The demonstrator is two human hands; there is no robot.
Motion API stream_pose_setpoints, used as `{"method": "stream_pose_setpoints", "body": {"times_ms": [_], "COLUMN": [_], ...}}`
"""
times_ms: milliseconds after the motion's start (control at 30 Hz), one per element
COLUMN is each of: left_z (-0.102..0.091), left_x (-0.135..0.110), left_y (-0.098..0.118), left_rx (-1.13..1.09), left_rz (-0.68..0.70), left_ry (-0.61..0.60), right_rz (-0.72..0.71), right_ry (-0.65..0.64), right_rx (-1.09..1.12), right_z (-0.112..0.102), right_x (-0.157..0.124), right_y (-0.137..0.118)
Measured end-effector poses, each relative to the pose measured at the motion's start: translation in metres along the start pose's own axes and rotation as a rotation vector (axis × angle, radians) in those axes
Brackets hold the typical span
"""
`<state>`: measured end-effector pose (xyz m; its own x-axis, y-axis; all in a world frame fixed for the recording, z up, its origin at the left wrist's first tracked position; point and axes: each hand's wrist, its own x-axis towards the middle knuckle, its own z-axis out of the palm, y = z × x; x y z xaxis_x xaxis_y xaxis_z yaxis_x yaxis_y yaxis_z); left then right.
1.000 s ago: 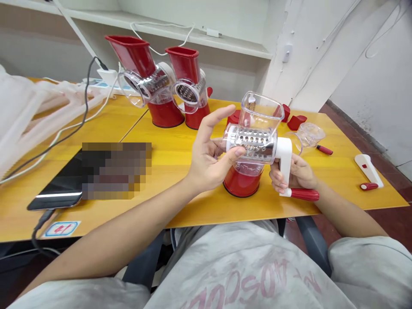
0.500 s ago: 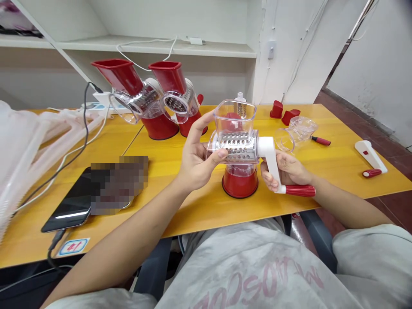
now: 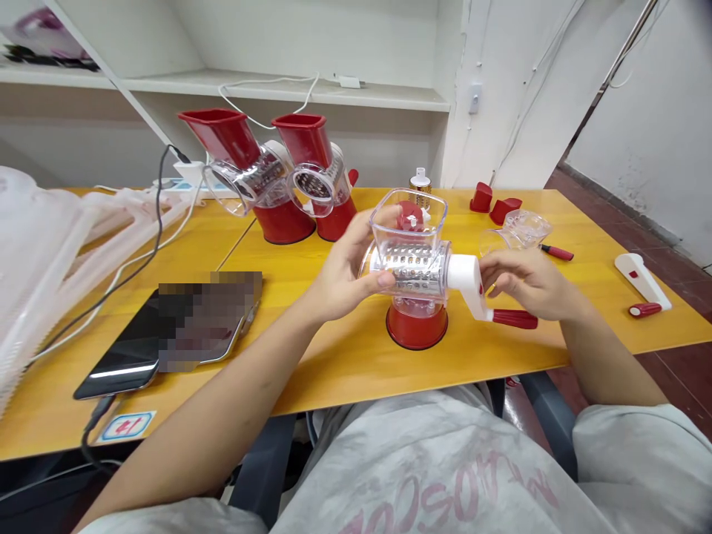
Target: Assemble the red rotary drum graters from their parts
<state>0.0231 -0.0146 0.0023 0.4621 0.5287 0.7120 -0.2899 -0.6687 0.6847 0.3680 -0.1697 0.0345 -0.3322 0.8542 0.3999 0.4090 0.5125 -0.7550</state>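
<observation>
nearest the camera, a grey shirt [image 3: 445, 475] with pink lettering fills the bottom of the view. just beyond it, at the front edge of the yellow table [image 3: 345, 356], stands a rotary grater [image 3: 414, 274]: red base down on the table, clear body upright, clear square hopper open at the top, perforated metal drum lying across. the left hand [image 3: 345, 274] is curled around the open end of the drum housing, thumb on the front of the clear barrel, fingers behind it. the right hand [image 3: 526, 282] is bent over the white crank [image 3: 472, 285] at the drum's other end, fingers resting on the crank arm just above its red handle [image 3: 515, 319]; i cannot tell whether they are clamped on it. to the left lies a dark tablet [image 3: 139, 352] with a cable plugged in. to the right lie a loose white crank [image 3: 642, 282] and a clear housing [image 3: 517, 231]. farther back stand two assembled graters with red hoppers [image 3: 278, 178], tilted, touching each other, and small red parts [image 3: 495, 204]. white shelves [image 3: 278, 89] run behind.
</observation>
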Motion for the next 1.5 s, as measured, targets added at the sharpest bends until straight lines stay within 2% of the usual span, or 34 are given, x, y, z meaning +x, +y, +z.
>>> {"method": "stream_pose_setpoints", "body": {"times_ms": [67,133,200,233,267,300,367,467,533,600,667,733,800,867,933,1000,1067,1100,1167,1233,1333,1400,1500], "left_z": [0.004,0.007,0.009,0.008,0.008,0.007,0.005,0.006,0.009,0.011,0.013,0.014,0.014,0.014,0.015,0.016,0.017,0.017,0.017,0.018,0.019,0.020,0.019], "left_x": [-0.001,-0.003,-0.004,-0.004,-0.004,-0.004,-0.003,-0.005,-0.008,-0.009,-0.009,-0.007,-0.006,-0.004,-0.004,-0.004,-0.005,-0.005,-0.005,-0.006,-0.006,-0.005,-0.006], "left_y": [0.001,0.000,-0.002,-0.004,-0.006,-0.007,-0.010,-0.011,-0.011,-0.011,-0.009,-0.008,-0.007,-0.006,-0.006,-0.006,-0.005,-0.005,-0.004,-0.004,-0.006,-0.008,-0.011], "left_rx": [-0.072,-0.087,-0.065,-0.051,-0.037,-0.025,0.002,0.062,0.100,0.116,0.112,0.104,0.101,0.091,0.069,0.056,0.057,0.057,0.042,0.020,0.009,0.009,0.013], "left_rz": [-0.087,-0.103,-0.069,-0.053,-0.039,-0.027,-0.008,-0.008,-0.020,-0.025,-0.022,-0.016,-0.015,-0.011,0.001,0.000,-0.021,-0.031,-0.032,-0.014,0.014,0.031,0.044], "left_ry": [-0.076,-0.057,0.009,0.043,0.072,0.097,0.130,0.169,0.204,0.220,0.216,0.196,0.182,0.179,0.186,0.189,0.186,0.182,0.180,0.178,0.174,0.169,0.172], "right_rz": [0.028,0.084,0.217,0.255,0.271,0.299,0.438,0.668,0.768,0.804,0.798,0.762,0.681,0.514,0.281,0.095,-0.092,-0.130,-0.287,-0.356,-0.353,-0.281,-0.191], "right_ry": [0.273,0.544,0.587,0.563,0.540,0.574,0.566,0.422,0.342,0.306,0.309,0.361,0.442,0.503,0.502,0.467,0.465,0.391,0.296,0.231,0.221,0.217,0.221], "right_rx": [-0.056,-0.058,-0.008,-0.006,-0.123,-0.338,-0.488,-0.552,-0.563,-0.565,-0.556,-0.516,-0.447,-0.308,-0.109,-0.004,0.012,0.021,0.213,0.299,0.114,-0.011,-0.083], "right_z": [-0.031,-0.074,-0.123,-0.146,-0.165,-0.180,-0.193,-0.182,-0.168,-0.158,-0.157,-0.164,-0.176,-0.184,-0.180,-0.160,-0.125,-0.105,-0.063,-0.027,0.007,0.017,0.023], "right_x": [-0.006,-0.007,0.001,0.010,0.022,0.037,0.070,0.115,0.132,0.138,0.137,0.133,0.130,0.130,0.131,0.133,0.134,0.134,0.133,0.131,0.127,0.126,0.127], "right_y": [-0.006,-0.003,0.011,0.023,0.037,0.051,0.082,0.120,0.137,0.146,0.146,0.135,0.112,0.078,0.035,-0.010,-0.048,-0.062,-0.082,-0.091,-0.092,-0.089,-0.085]}}
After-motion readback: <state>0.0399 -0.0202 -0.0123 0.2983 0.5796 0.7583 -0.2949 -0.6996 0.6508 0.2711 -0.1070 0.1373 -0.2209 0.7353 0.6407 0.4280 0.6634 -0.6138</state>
